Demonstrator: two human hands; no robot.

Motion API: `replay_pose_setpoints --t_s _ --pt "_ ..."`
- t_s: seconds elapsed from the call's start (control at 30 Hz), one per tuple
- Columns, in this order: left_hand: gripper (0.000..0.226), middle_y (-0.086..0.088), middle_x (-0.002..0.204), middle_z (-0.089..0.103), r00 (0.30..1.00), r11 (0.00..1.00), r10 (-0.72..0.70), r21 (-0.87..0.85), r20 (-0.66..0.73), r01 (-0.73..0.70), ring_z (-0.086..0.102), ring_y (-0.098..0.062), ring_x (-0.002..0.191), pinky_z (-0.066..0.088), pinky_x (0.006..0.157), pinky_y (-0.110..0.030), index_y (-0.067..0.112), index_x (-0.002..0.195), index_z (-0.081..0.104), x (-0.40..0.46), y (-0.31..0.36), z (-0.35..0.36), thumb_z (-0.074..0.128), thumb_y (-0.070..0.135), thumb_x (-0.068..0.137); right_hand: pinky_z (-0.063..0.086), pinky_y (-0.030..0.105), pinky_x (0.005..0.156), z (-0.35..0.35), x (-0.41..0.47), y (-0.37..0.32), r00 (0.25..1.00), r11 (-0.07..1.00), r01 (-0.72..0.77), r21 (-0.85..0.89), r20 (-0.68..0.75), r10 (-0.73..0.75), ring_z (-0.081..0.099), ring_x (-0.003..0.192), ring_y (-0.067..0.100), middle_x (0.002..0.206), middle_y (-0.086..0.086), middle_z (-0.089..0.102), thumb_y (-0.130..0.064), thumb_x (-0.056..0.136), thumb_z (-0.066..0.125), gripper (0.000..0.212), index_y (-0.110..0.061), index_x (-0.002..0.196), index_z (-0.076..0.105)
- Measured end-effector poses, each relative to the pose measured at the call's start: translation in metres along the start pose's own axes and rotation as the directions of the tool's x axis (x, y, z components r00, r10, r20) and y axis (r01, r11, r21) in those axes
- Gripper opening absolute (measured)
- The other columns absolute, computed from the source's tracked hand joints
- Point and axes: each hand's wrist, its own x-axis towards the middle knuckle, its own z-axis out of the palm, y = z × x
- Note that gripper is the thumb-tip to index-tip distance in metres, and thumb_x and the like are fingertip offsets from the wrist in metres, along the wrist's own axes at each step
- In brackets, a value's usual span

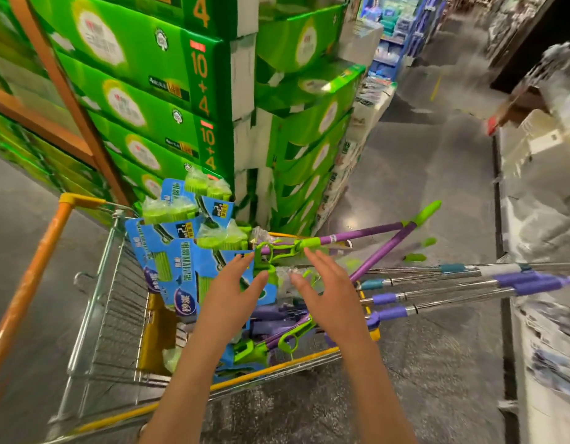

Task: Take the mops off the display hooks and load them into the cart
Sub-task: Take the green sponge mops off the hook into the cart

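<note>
**mopwatch:** Head view: both hands are seen spread w/ nothing gripped, left hand (237,285) and right hand (325,288) hovering over the mops (287,251) piled in the cart (110,302). Handles (469,280) are left sticking out over the right rim, so imo a shelf could get snagged or a mop tipped out when the cart is rolled.

**aisle9:** Agreed. Floor (421,193) is polished grey concrete, glare noted. Narrow aisle, green cartons (142,91) stacked on the left, pale goods blurred on the right.
</note>
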Motion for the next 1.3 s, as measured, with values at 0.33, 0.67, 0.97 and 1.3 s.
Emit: replay_pose_setpoints --t_s 0.33,0.67,0.97,1.3 --pt "0.050 -0.003 0.141 0.057 0.923 0.935 -0.332 -0.198 -0.192 0.295 0.058 -0.014 0.111 0.046 0.095 -0.038 0.024 0.145 0.052 0.033 -0.016 0.072 0.055 0.045 0.100 0.035 0.032 0.113 -0.001 0.080 0.064 0.936 0.988 0.153 0.003 0.320 -0.146 0.040 0.141 0.010 0.151 -0.007 0.048 -0.052 0.096 0.056 0.052 -0.033 0.144 0.051" --pt "0.028 -0.002 0.111 0.067 0.735 0.776 -0.594 -0.475 -0.328 0.415 0.062 -0.022 0.106 0.051 0.091 -0.040 0.018 0.116 0.067 0.021 -0.029 0.191 0.049 0.036 0.104 0.038 0.030 0.109 0.013 0.108 0.150 0.728 0.950 0.313 -0.026 0.648 -0.222 0.050 0.134 0.015 0.145 -0.003 0.056 -0.044 0.093 0.067 0.051 -0.025 0.140 0.058" --pt "0.050 -0.019 0.093 0.057 0.502 0.166 -0.857 -0.862 0.114 0.479 0.058 -0.030 0.083 0.045 0.078 -0.037 0.005 0.131 0.056 0.049 -0.060 0.275 0.044 0.046 0.104 0.038 0.032 0.109 0.036 0.104 0.222 0.641 0.948 0.281 -0.148 0.764 -0.071 0.050 0.134 0.019 0.146 0.000 0.055 -0.040 0.093 0.067 0.056 -0.022 0.144 0.053" --pt "0.068 -0.010 0.144 0.056 0.527 -0.135 -0.809 -0.955 0.259 0.263 0.052 -0.026 0.132 0.024 0.122 -0.045 0.019 0.147 0.045 0.078 -0.083 0.315 0.037 0.066 0.099 0.033 0.036 0.113 0.075 0.119 0.255 0.590 0.853 0.457 -0.254 0.803 -0.077 0.047 0.136 0.022 0.147 0.001 0.053 -0.053 0.095 0.057 0.059 -0.023 0.146 0.051"
